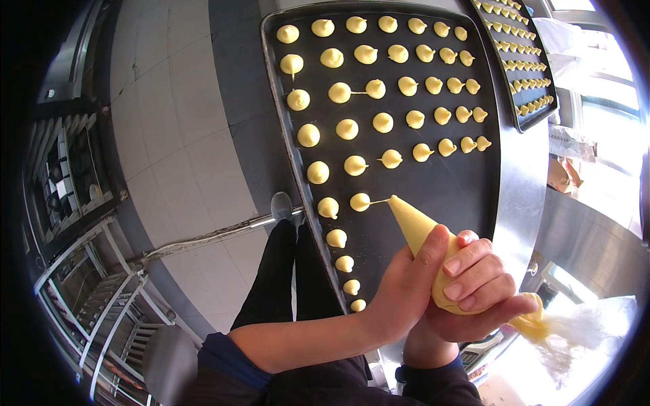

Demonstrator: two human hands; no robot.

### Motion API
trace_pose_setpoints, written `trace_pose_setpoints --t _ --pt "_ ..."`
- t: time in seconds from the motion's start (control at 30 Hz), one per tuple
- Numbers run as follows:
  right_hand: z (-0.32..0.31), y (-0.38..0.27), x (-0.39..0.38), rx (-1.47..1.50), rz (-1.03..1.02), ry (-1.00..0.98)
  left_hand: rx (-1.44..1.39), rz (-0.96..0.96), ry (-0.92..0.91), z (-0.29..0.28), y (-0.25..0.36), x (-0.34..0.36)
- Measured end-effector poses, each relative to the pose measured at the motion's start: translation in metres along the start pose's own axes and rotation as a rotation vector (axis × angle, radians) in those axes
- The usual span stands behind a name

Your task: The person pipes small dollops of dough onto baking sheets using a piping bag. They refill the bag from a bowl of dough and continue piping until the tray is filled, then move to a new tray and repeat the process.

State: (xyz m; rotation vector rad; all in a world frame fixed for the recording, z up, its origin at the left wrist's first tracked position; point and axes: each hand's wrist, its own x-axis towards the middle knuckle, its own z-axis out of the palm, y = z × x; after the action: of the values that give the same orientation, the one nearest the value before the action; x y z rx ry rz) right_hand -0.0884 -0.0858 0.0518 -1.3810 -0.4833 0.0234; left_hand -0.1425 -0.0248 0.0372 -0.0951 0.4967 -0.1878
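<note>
My left hand (403,291) and my right hand (477,284) are closed around a piping bag (413,220) of pale yellow batter, whose twisted plastic end trails to the lower right. Its tip hangs over a dark baking tray (440,189), linked by a thin thread of batter to a round peaked mound (359,201). Rows of similar mounds (382,122) fill the upper part of the tray, and a column of several runs down its left edge. Some mounds have thin strands trailing from them.
A second tray (524,120) of piped mounds lies at the upper right on the steel table (518,203). Pale metal racks (101,298) and a round grey object (169,362) are at lower left. The tiled floor (169,122) spans the left, with my foot (281,206) beside the tray.
</note>
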Motion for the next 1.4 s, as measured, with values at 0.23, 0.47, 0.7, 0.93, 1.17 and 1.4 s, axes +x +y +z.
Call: trace_pose_setpoints --t 0.23,0.47,0.7,0.93,1.17,1.4 --pt "-0.028 0.040 0.006 0.067 0.120 0.070 -0.031 0.000 0.174 -0.014 -0.011 0.039" --pt "-0.037 0.048 0.006 0.066 0.137 0.075 0.006 0.004 0.196 -0.023 -0.016 0.047" --pt "-0.041 0.047 0.005 0.042 0.148 0.092 0.006 0.017 0.204 -0.022 -0.022 0.048" --pt "-0.043 0.041 0.011 0.082 0.107 0.003 0.018 0.035 0.258 -0.010 -0.020 0.043" --pt "-0.052 -0.001 0.026 0.069 -0.028 0.011 0.051 0.046 0.047 0.021 -0.033 0.041" --pt "-0.074 0.043 0.033 0.049 0.113 0.134 -0.018 -0.026 0.151 0.004 -0.040 0.082"
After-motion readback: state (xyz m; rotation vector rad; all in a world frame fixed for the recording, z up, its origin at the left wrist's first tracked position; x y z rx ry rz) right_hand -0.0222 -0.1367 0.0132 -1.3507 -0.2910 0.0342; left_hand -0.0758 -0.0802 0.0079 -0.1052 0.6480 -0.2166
